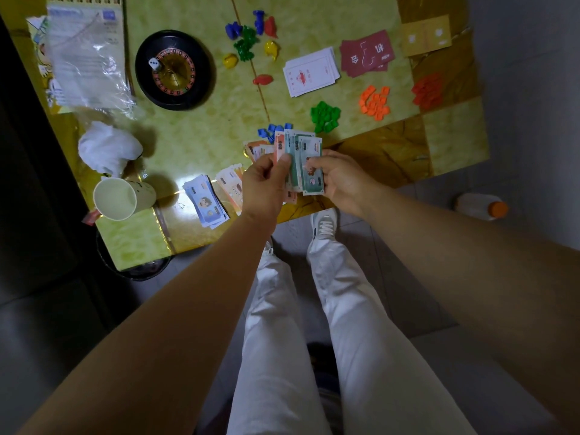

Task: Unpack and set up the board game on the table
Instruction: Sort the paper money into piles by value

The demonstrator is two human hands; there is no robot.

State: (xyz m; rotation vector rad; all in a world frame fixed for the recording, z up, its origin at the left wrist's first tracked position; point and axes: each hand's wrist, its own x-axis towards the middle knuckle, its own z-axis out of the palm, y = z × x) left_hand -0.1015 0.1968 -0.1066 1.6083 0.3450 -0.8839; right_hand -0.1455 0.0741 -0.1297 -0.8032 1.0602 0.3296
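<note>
Our left hand and right hand are holding a fan of paper play-money bills together, just over the near edge of the tabletop. The left is pinching the orange and green notes under its thumb, with its fingers curled behind them. The right is curling round the front green note.

In the head view, we are judging these notes to be light, thin and floppy, and slick against one another. A single note is probably best peeled off by a corner or short end with a thumb-and-finger pinch while the other hand is clamping the rest. A blue stack and a pale pink stack are lying just beside the hands at the near edge.

As for containers, the roulette wheel towards the far left corner is cradling a white die. The paper cup is lying on its side at the near left edge; it seems empty, though its inside is dim. A crumpled clear plastic bag is lying at the far left corner.
</note>
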